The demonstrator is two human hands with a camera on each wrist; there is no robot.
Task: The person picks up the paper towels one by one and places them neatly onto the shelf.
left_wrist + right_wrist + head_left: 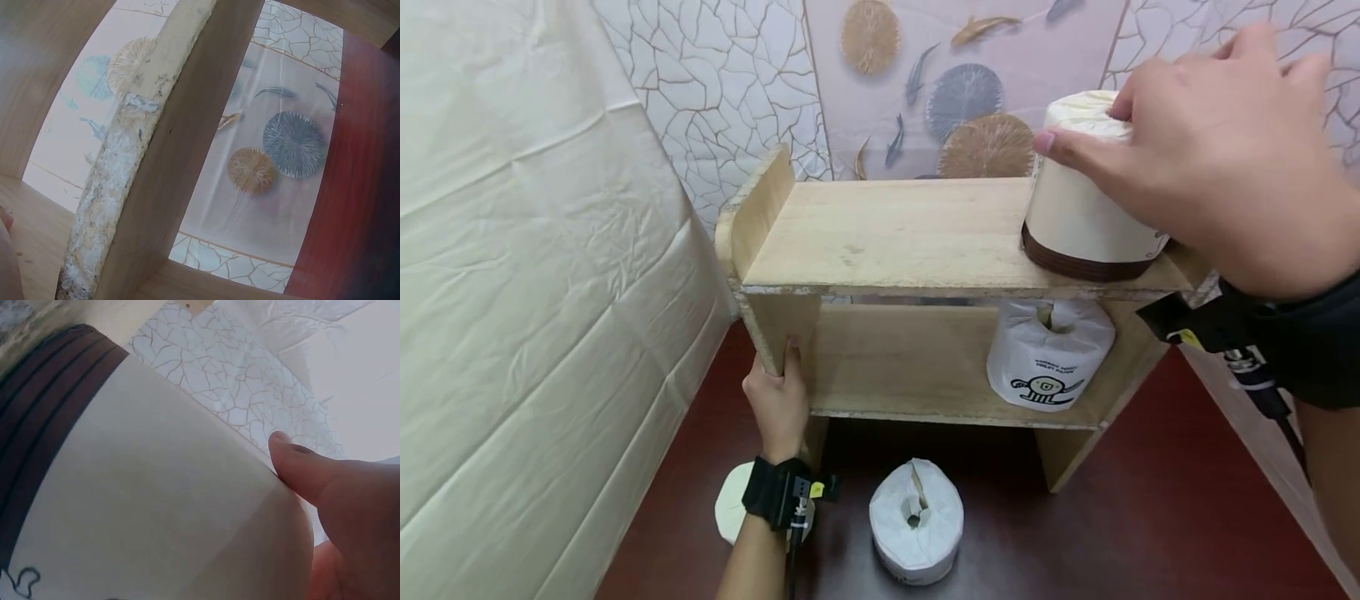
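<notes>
A cream-wrapped toilet paper roll (1086,212) with a brown striped band at its base stands at the right end of the wooden shelf's (895,242) top board. My right hand (1232,158) holds it from above, thumb at its upper edge; the right wrist view shows the thumb (297,462) against the wrapper. Lower down on the left, my left hand (778,404) grips the shelf's side panel, its thumb on the inner face. On the middle board at the right sits a white-wrapped toilet paper roll (1048,358) with a printed cartoon.
In front of the shelf, another white roll (917,521) stands on the dark red table (1142,533). A cream roll (732,500) lies partly hidden behind my left wrist. White sheeting (550,275) rises along the left, and a patterned backdrop (737,75) hangs behind.
</notes>
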